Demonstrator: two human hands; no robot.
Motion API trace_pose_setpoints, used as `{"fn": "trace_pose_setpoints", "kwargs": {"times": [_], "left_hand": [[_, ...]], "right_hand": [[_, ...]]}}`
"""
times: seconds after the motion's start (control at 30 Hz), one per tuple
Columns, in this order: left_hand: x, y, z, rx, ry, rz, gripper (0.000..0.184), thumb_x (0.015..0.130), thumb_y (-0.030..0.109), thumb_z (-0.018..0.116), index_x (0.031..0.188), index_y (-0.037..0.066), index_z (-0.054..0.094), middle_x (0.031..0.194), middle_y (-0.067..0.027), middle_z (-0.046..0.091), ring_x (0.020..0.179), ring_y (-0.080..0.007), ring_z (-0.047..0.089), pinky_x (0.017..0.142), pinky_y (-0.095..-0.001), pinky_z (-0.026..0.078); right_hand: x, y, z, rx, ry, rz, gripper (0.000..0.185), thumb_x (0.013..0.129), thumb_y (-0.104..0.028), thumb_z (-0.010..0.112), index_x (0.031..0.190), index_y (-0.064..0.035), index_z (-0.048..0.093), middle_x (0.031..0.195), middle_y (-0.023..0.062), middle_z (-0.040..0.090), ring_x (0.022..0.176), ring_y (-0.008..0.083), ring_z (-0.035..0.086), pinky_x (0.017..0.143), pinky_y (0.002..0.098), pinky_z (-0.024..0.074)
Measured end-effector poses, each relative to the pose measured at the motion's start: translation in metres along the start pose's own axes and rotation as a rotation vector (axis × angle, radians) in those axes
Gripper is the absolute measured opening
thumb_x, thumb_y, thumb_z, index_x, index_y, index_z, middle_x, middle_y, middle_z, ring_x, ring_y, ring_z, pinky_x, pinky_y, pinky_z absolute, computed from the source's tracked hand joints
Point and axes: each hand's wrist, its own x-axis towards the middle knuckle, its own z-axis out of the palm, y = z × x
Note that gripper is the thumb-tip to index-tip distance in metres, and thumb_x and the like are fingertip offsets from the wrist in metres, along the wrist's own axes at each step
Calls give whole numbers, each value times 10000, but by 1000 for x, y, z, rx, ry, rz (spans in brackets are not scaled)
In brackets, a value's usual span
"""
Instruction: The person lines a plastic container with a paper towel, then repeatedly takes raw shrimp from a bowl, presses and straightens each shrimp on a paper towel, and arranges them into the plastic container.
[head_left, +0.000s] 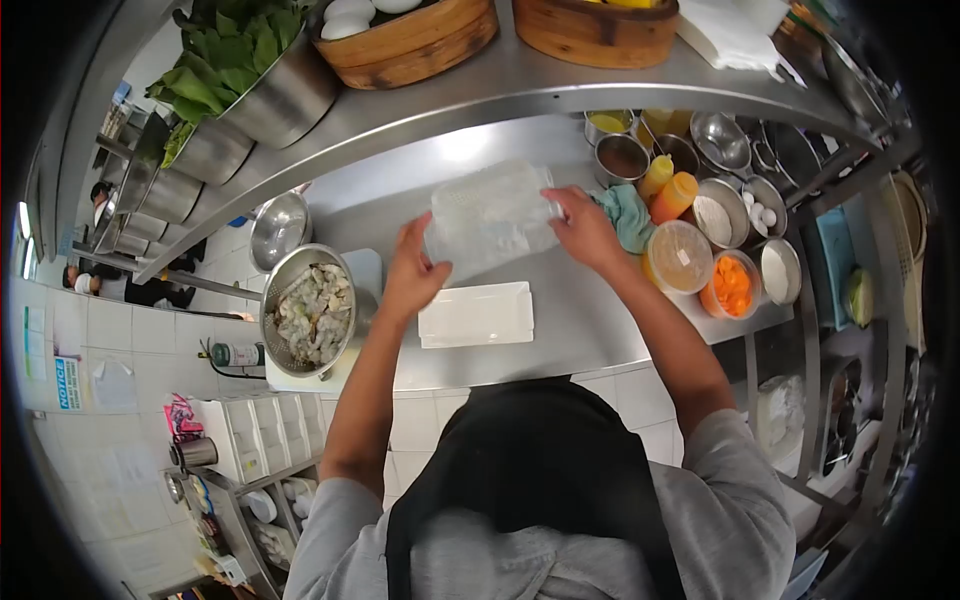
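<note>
A clear, see-through plastic piece (pixel 492 215) spans the space between my hands, above the steel table; whether it is a bag or a thin container I cannot tell. At its left edge is my left hand (pixel 412 272), fingers along the side and thumb near the lower corner. My right hand (pixel 585 228) grips the right edge between thumb and fingers. Just below the plastic, a white rectangular dish (pixel 476 316) lies on the table. To the left, a perforated steel colander (pixel 268 335) holds peeled raw shrimp (pixel 312 312).
Sauce bottles (pixel 674 196), a green cloth (pixel 626 216), a tub of orange pieces (pixel 733 285) and several bowls crowd the right side. A steel bowl (pixel 280 232) stands at the left. An overhead steel shelf (pixel 560 97) carries bamboo steamers (pixel 410 45) and pots of leaves.
</note>
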Motion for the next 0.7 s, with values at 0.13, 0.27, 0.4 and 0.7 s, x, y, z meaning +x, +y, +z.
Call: {"fn": "trace_pose_setpoints", "kwargs": {"times": [0.13, 0.27, 0.4, 0.7], "left_hand": [[63, -38, 19, 131, 14, -75, 866, 785, 65, 726, 1609, -6, 468, 1586, -205, 493, 1048, -299, 672, 942, -388, 576], [89, -109, 51, 320, 64, 44, 884, 778, 67, 727, 1623, 15, 472, 1590, -206, 502, 970, -297, 664, 894, -393, 576], [81, -112, 54, 280, 1, -46, 894, 789, 65, 734, 1639, 37, 459, 1613, -207, 489, 880, -286, 715, 879, -421, 599], [39, -60, 71, 364, -140, -21, 846, 802, -3, 696, 1616, 60, 472, 1659, -205, 405, 1179, -451, 703, 1013, -511, 603]], "right_hand": [[67, 31, 12, -173, -115, 9, 510, 910, -42, 727, 1418, -66, 684, 1336, 175, 667, 1154, 392, 698, 991, 467, 572], [86, 61, 39, -333, -187, -23, 504, 911, -75, 755, 1409, -57, 682, 1375, 162, 643, 1198, 403, 682, 1023, 479, 569], [72, 73, 45, -335, -214, -34, 534, 905, -83, 767, 1426, -39, 657, 1361, 158, 622, 1191, 407, 678, 1004, 492, 578], [-24, 39, 25, -333, -124, 123, 537, 919, -105, 760, 1437, -42, 633, 1330, 174, 599, 1157, 412, 682, 982, 489, 581]]}}
